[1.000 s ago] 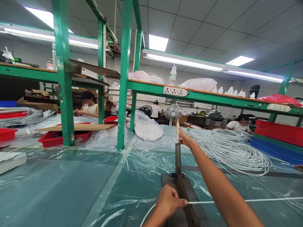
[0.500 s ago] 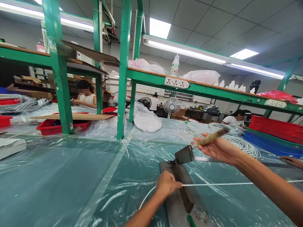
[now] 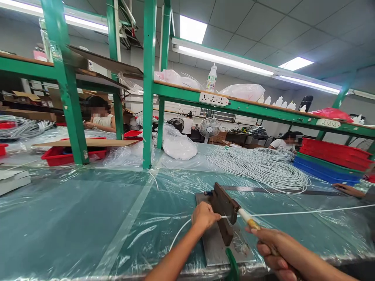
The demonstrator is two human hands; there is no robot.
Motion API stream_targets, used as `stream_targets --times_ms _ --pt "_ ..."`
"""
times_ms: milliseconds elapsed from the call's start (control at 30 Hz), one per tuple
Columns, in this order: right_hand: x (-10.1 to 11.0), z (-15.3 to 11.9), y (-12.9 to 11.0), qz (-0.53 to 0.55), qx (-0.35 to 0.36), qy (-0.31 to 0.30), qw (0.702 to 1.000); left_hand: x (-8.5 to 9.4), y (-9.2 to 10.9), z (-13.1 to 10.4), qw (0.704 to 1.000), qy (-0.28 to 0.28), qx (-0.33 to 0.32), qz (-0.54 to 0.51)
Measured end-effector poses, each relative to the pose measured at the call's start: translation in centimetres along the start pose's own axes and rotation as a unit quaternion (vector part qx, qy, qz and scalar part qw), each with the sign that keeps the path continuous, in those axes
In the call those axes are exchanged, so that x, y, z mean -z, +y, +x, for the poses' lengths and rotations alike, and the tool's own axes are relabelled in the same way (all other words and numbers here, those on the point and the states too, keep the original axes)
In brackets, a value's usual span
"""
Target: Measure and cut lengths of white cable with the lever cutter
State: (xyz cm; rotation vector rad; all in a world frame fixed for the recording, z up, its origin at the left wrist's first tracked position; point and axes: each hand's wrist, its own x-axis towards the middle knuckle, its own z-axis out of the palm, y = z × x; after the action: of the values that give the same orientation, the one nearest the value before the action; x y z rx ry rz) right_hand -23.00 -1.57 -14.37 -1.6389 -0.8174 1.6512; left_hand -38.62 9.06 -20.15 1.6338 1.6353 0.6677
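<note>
My left hand (image 3: pixel 204 216) pinches a thin white cable (image 3: pixel 299 212) just left of a bench lever cutter. The cable runs across the cutter and off to the right, while its other end curves down to the left below my wrist. Around the cutter's handle (image 3: pixel 252 223) my right hand (image 3: pixel 278 248) is closed, low on the right. The brown metal blade arm (image 3: pixel 225 200) is lowered over the cable beside the cutter's bar (image 3: pixel 225 231). Whether the blade has gone through the cable, I cannot tell. Underneath lies a grey base plate (image 3: pixel 212 253).
Coils of white cable (image 3: pixel 260 171) lie behind the cutter, near a long steel ruler (image 3: pixel 310 192). Another person's hand (image 3: pixel 350 190) rests at the right by stacked red and blue trays (image 3: pixel 325 168). A green post (image 3: pixel 148 117) rises left; a green clamp handle (image 3: pixel 232 263) sits in front.
My right hand has swung the cutter's handle from raised down towards me, lowering the blade arm onto the bar. My left hand still pinches the cable. The view has shifted slightly.
</note>
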Motion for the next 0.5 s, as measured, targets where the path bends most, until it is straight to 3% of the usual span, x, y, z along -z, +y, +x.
stream_targets --times_ms 200,500 --pt "0.6 1.5 2.5 -0.079 0.080 -0.012 0.994 -0.2 -0.2 0.1 1.000 -0.001 -0.005 -0.005" --pt "-0.2 1.0 2.6 -0.094 0.125 0.009 0.988 -0.1 -0.1 0.2 1.000 -0.002 0.001 -0.018"
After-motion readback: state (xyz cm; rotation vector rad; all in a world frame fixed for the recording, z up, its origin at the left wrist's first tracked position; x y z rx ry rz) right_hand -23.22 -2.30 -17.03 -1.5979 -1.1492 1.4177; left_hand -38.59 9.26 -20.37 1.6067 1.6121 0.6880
